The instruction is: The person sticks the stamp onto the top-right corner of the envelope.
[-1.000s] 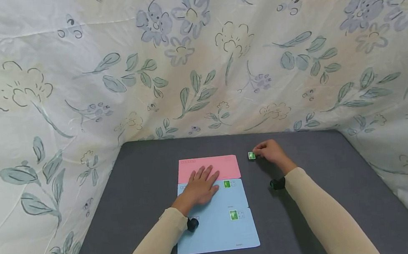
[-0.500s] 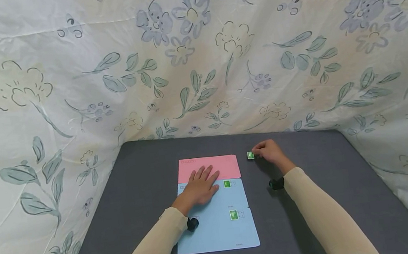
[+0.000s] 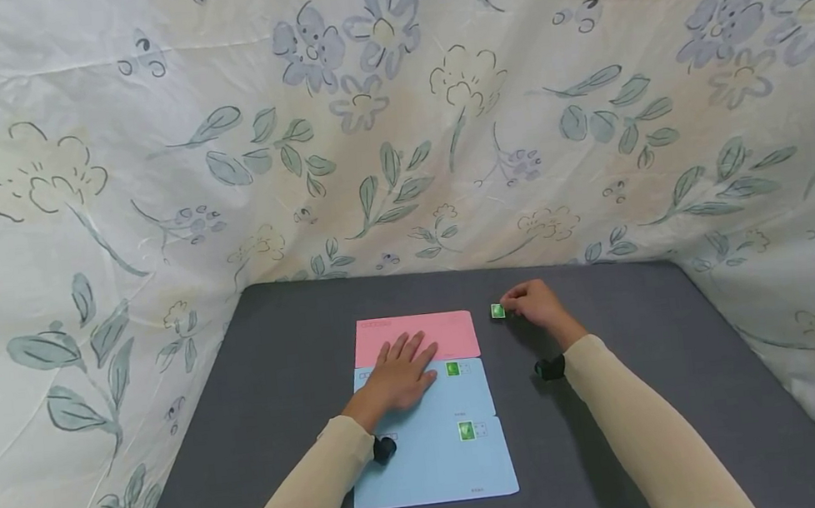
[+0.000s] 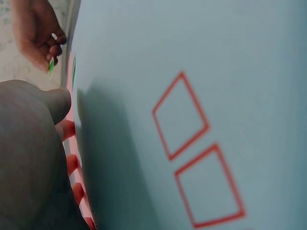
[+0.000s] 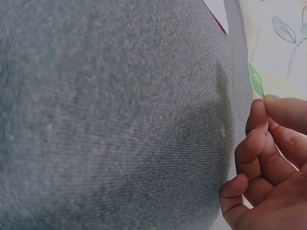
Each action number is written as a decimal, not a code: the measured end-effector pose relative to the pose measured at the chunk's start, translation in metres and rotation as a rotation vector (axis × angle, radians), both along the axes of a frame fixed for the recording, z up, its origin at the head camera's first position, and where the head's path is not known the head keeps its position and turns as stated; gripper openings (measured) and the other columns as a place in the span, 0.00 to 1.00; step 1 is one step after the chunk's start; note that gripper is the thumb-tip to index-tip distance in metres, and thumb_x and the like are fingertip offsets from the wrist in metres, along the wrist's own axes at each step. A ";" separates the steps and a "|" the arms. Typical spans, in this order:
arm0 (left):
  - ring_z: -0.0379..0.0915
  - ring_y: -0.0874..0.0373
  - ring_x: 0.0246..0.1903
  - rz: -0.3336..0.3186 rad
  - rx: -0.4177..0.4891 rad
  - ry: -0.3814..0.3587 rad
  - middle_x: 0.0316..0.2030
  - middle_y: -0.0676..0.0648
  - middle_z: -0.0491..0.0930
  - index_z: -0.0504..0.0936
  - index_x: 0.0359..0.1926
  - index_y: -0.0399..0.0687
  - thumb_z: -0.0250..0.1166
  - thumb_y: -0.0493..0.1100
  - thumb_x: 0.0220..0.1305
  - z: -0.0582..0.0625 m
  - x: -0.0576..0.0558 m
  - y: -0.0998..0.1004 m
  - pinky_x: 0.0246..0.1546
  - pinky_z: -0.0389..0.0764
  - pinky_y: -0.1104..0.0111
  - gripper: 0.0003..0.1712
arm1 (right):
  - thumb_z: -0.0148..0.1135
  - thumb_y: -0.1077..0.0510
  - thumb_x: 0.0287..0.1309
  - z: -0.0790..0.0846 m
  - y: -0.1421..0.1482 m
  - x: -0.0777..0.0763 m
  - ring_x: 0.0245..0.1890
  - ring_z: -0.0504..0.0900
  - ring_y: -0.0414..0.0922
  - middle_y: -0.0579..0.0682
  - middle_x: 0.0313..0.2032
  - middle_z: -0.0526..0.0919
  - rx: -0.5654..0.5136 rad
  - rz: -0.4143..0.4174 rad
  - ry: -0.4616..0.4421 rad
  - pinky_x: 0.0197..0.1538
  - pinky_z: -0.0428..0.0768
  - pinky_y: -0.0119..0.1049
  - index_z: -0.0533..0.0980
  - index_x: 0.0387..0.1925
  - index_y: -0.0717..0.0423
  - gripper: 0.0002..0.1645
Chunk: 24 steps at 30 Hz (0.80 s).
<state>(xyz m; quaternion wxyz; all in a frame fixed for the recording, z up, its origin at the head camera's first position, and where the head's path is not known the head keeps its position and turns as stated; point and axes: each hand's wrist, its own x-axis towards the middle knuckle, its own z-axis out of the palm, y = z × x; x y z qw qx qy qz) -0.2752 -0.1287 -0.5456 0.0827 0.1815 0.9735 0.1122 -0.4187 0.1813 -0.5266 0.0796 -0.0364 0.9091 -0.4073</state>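
My right hand [image 3: 531,302] pinches a small green stamp [image 3: 498,311] between thumb and forefinger, just right of the pink envelope [image 3: 454,332]. In the right wrist view the stamp [image 5: 256,79] is held by one edge, its other fingers curled below. With fingers spread, my left hand [image 3: 395,379] rests across the pink envelope and the upper blue envelope [image 3: 472,397]. A second blue envelope [image 3: 440,472] lies nearest me. Each blue envelope bears a green stamp near its upper right; the upper one's stamp [image 3: 453,369] is beside printed squares.
The three envelopes lie in a column on a dark grey tabletop [image 3: 292,368]. A pale floral cloth [image 3: 392,121] hangs behind the table and at its sides. A small black camera sits on each wrist.
My right hand has drifted slightly left with the stamp, closer to the pink envelope. The left hand stays in place on the envelopes.
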 end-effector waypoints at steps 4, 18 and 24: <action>0.36 0.42 0.85 0.002 -0.003 -0.016 0.87 0.46 0.46 0.57 0.88 0.59 0.50 0.61 0.85 -0.001 -0.001 0.000 0.82 0.39 0.43 0.38 | 0.67 0.56 0.77 0.000 -0.002 -0.001 0.43 0.81 0.53 0.58 0.46 0.87 -0.002 0.009 -0.003 0.48 0.79 0.47 0.88 0.51 0.63 0.14; 0.38 0.41 0.85 -0.004 0.010 0.001 0.87 0.45 0.48 0.59 0.87 0.58 0.50 0.61 0.85 0.004 0.002 0.000 0.82 0.41 0.42 0.37 | 0.67 0.56 0.77 0.001 -0.007 -0.003 0.46 0.83 0.55 0.60 0.49 0.87 -0.013 0.010 -0.023 0.52 0.80 0.50 0.88 0.52 0.64 0.15; 0.39 0.41 0.85 -0.009 0.003 0.010 0.87 0.45 0.49 0.59 0.87 0.57 0.50 0.60 0.86 0.005 0.002 0.000 0.82 0.42 0.42 0.37 | 0.68 0.56 0.77 0.002 -0.009 -0.003 0.46 0.84 0.55 0.60 0.49 0.87 -0.018 0.005 -0.021 0.52 0.80 0.50 0.87 0.52 0.64 0.15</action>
